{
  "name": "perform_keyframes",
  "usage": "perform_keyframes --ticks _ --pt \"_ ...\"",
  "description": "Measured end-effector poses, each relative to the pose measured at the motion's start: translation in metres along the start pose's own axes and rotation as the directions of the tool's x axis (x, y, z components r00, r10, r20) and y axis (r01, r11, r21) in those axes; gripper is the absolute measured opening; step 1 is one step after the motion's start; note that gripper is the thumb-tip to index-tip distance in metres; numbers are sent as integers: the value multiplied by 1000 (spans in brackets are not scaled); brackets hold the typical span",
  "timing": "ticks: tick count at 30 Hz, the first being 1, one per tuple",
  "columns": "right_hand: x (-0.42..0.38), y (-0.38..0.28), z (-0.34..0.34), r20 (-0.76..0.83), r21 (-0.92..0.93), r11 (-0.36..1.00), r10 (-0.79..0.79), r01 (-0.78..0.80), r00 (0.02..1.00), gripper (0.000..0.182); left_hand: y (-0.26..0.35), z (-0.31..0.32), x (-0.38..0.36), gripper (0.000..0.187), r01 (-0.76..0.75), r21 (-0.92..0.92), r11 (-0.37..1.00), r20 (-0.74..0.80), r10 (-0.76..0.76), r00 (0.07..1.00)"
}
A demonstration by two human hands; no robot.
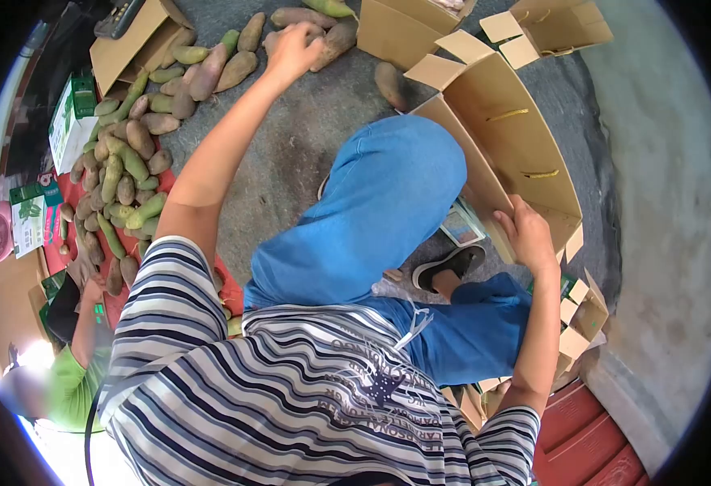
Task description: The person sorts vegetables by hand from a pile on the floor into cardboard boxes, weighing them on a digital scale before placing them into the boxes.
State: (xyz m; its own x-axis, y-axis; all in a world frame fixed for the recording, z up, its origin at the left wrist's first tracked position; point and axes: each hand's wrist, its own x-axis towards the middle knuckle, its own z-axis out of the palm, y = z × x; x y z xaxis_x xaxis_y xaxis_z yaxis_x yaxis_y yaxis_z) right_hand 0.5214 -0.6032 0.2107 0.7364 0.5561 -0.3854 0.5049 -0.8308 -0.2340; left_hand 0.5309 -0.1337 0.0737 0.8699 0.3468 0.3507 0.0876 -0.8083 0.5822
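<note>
My left hand [297, 52] is at the top, its fingers curled over a dirt-brown root vegetable [271, 42] lying on the ground. A thick brown root [336, 47] lies just right of this hand. My right hand [525, 235] grips the near edge of an open cardboard box [525, 134], thumb on one side of the wall and fingers on the other. The box stands tilted beside my blue-trousered knee, with yellow cord handles on its inner wall. The part of the inside that shows holds nothing.
Many brown and green roots [132, 138] are piled at left on dark and red sheeting. One root [389, 86] lies near the box. More open cartons [562, 31] stand at top right and lower right. A co-worker in a green top [80, 389] reaches toward the pile at lower left.
</note>
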Motion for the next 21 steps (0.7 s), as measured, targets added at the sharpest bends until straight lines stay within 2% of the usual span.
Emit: perform_keyframes --ticks 2,4,6,7,8,10,13,16,19,21 --pt "1 -2 0 -21 -5 1000 -7 7 1000 30 -66 17 -17 32 147 138 979 90 -160 983" --pt "3 -5 0 -45 5 1000 -11 12 999 29 -110 15 -38 43 297 234 926 80 -323 943" --pt "3 -5 2 -41 2 1000 -13 13 999 28 -122 -5 -51 45 456 410 790 59 -522 851" --pt "3 -4 3 -40 2 1000 -12 12 999 28 -133 -15 -55 45 536 438 722 114 -636 763" --pt "4 -4 3 -31 11 1000 -6 6 999 27 -142 -24 -59 48 575 508 641 94 -705 703" --pt "4 -6 2 -12 32 999 10 -9 1000 26 -171 -30 -67 54 619 576 534 17 -765 644" --pt "6 -11 0 1 88 995 50 -50 999 24 -199 -46 -62 59 658 593 464 14 -823 568" --pt "7 -15 1 6 158 981 116 -115 993 21 -208 -59 -50 61 652 600 464 -6 -812 584" --pt "7 -12 6 -29 162 981 114 -108 993 20 -235 -62 -53 63 611 549 570 -19 -723 691" --pt "8 -11 8 -28 166 979 126 -120 992 19 -251 -60 -59 73 584 519 624 -8 -679 734"
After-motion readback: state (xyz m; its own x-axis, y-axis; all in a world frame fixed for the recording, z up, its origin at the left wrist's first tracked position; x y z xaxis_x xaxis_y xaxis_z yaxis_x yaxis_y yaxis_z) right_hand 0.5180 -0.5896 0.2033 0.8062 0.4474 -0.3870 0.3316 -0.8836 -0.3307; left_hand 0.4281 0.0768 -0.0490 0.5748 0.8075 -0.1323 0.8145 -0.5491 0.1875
